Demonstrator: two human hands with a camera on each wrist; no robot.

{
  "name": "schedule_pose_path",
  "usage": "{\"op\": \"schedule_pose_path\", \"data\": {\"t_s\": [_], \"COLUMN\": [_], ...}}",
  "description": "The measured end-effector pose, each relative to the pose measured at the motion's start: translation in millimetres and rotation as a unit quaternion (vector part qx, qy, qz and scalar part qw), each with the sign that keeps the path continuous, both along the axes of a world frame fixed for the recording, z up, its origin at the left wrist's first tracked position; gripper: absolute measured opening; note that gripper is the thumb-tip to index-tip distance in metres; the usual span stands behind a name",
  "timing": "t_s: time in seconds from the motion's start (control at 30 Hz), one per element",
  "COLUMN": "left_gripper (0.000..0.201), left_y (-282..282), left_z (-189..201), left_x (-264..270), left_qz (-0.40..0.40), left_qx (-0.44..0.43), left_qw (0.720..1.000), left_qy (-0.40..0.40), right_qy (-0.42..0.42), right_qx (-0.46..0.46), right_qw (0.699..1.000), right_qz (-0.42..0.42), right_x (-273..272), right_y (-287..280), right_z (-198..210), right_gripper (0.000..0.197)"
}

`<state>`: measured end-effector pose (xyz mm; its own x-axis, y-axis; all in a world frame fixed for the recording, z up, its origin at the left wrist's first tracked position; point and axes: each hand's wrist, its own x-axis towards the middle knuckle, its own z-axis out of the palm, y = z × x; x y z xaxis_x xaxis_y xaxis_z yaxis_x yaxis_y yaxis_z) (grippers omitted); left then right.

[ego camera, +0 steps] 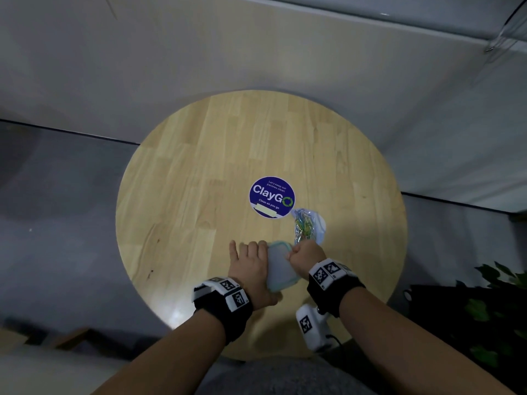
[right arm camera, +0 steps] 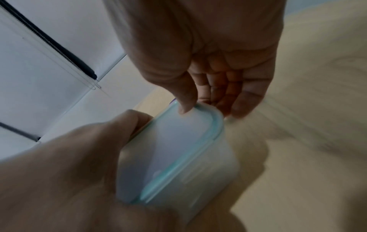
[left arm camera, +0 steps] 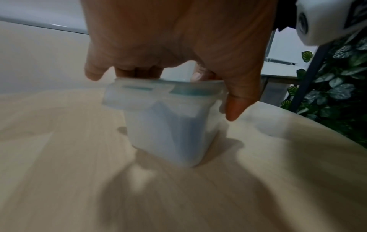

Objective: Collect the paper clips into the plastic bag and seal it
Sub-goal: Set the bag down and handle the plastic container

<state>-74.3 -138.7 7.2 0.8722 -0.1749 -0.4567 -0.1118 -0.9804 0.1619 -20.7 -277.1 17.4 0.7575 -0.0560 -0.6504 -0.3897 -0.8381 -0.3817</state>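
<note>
A clear plastic bag [ego camera: 318, 223] holding several coloured paper clips [ego camera: 302, 228] lies on the round wooden table [ego camera: 199, 166], just beyond my right hand. Between my hands stands a translucent plastic container [ego camera: 281, 266] with a teal-edged lid [right arm camera: 178, 141]. My left hand [ego camera: 251, 263] grips the container [left arm camera: 168, 122] from its left side, fingers over the top rim and thumb down the near wall. My right hand [ego camera: 305, 255] pinches the lid's far right corner, thumb [right arm camera: 184, 108] on top and fingers past the edge. Both wrist views are blurred.
A round blue "ClayGo" sticker [ego camera: 272, 197] sits mid-table behind the bag. A leafy plant [ego camera: 499, 309] stands off the table's right edge. Grey walls and floor surround the table. Bare wood stretches left and far.
</note>
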Motion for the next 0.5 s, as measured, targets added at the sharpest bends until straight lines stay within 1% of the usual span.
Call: {"op": "schedule_pose_path", "data": {"t_s": [0.07, 0.1, 0.17, 0.23, 0.3, 0.33, 0.37, 0.43, 0.5], "left_gripper": [0.118, 0.116, 0.113, 0.113, 0.113, 0.114, 0.116, 0.128, 0.143], "left_y": [-4, -6, -8, -9, -11, -11, -11, -8, 2], "left_z": [2, 2, 2, 2, 3, 4, 6, 8, 10], "left_x": [1, 0, -1, -1, -2, -1, 1, 7, 11], "left_qz": [0.012, 0.016, 0.021, 0.023, 0.033, 0.045, 0.064, 0.113, 0.141], "left_qx": [0.015, 0.021, 0.031, 0.04, 0.04, 0.038, 0.036, 0.018, -0.049], "left_qw": [1.0, 1.0, 0.999, 0.999, 0.999, 0.998, 0.997, 0.993, 0.988], "left_qy": [0.003, 0.002, 0.0, 0.0, 0.005, 0.007, 0.011, 0.021, 0.039], "right_qy": [-0.004, -0.007, -0.02, -0.03, -0.038, -0.043, -0.051, -0.09, -0.142], "right_qx": [-0.001, -0.004, -0.008, -0.003, 0.013, 0.026, 0.043, 0.076, 0.097], "right_qw": [1.0, 1.0, 1.0, 1.0, 0.999, 0.998, 0.997, 0.992, 0.985], "right_qz": [0.001, 0.002, 0.003, -0.003, -0.014, -0.027, -0.044, -0.052, 0.008], "right_x": [1, 1, -3, -6, -9, -10, -11, -15, -18], "right_y": [3, 4, 5, 4, 1, 0, -2, -2, -1], "right_z": [1, 1, 1, 0, -2, -2, -2, -2, 1], "right_gripper": [0.02, 0.02, 0.026, 0.025, 0.02, 0.016, 0.017, 0.031, 0.044]}}
